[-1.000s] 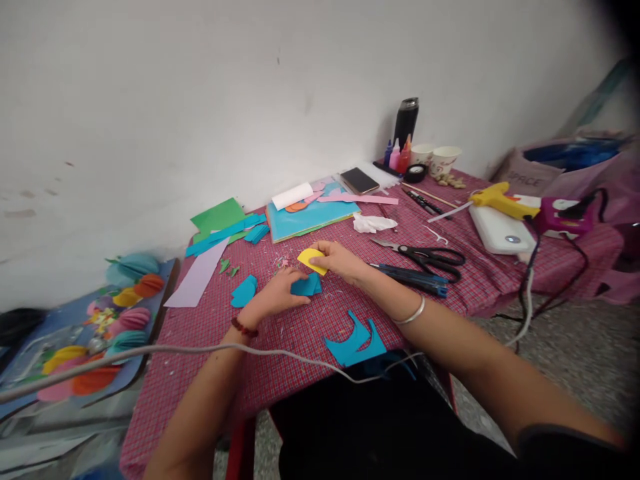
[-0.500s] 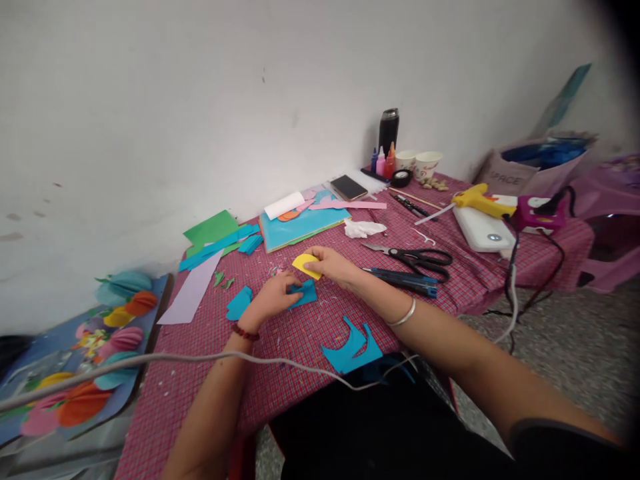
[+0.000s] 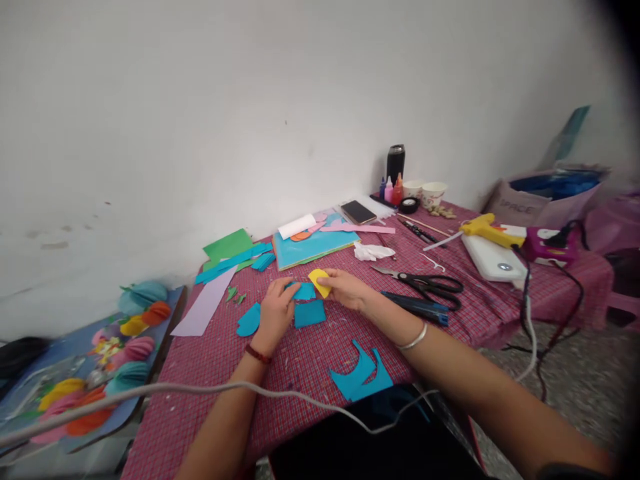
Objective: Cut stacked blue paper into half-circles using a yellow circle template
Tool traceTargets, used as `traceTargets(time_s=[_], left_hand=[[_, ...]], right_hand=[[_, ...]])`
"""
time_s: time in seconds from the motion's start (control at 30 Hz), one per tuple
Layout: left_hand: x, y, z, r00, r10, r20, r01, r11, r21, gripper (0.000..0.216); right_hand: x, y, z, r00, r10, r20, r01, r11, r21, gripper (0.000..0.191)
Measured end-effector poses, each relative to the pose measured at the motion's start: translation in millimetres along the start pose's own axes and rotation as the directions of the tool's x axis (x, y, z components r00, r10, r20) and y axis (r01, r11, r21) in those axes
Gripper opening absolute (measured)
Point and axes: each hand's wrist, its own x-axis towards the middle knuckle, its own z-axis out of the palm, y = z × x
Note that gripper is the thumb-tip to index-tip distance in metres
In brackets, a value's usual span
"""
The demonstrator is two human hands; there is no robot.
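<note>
My left hand (image 3: 275,312) pinches a small blue paper piece (image 3: 304,291) just above the red checked tablecloth (image 3: 300,353). My right hand (image 3: 347,289) grips a folded yellow paper piece (image 3: 319,280) right beside it. A second blue piece (image 3: 310,313) lies flat on the cloth under the hands, and another blue piece (image 3: 249,320) rests left of my left hand. Blue cut-out scraps (image 3: 360,377) sit near the table's front edge.
Black scissors (image 3: 425,283), a blue cutter (image 3: 417,307), a yellow glue gun (image 3: 487,230), a white box (image 3: 493,260), a phone (image 3: 359,212), small bottles (image 3: 393,190) and cups (image 3: 425,193) lie right and back. Coloured sheets (image 3: 310,243) lie behind. A white cable (image 3: 200,390) crosses my left forearm.
My left hand lifted one blue piece off the stack, leaving another flat on the cloth. My right hand kept the yellow piece. The view shifted slightly.
</note>
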Motion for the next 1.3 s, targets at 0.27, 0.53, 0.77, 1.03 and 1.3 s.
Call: traceTargets(time_s=[0.27,0.53,0.77,1.03,1.3], left_hand=[[5.9,7.9,-1.9,0.996,-0.089,-0.026,0.087,0.993,-0.082,0.062],[44.2,-21.1,-19.8,0.88,-0.335,0.337,0.475,0.667,-0.575,0.045],[44.8,-17.4,26.0,0.82,-0.488,0.298,0.568,0.629,-0.531,0.011],[25.7,-15.0,38.5,0.816,-0.455,0.356,0.578,0.639,-0.508,0.037],[26.6,-12.8,44.8,0.827,-0.466,0.314,0.561,0.662,-0.496,0.021]], right_hand=[[1.9,3.2,1.1,0.96,-0.259,0.106,0.265,0.718,-0.643,0.01],[17.9,-30.3,-12.2,0.729,-0.425,0.537,0.526,-0.155,-0.836,0.015],[24.3,-9.1,-25.3,0.791,-0.313,0.525,0.483,-0.207,-0.851,0.015],[33.4,5.9,-26.4,0.891,-0.214,0.401,0.37,-0.171,-0.913,0.009],[32.2,14.9,-16.2,0.905,-0.284,0.316,0.289,-0.136,-0.948,0.011]])
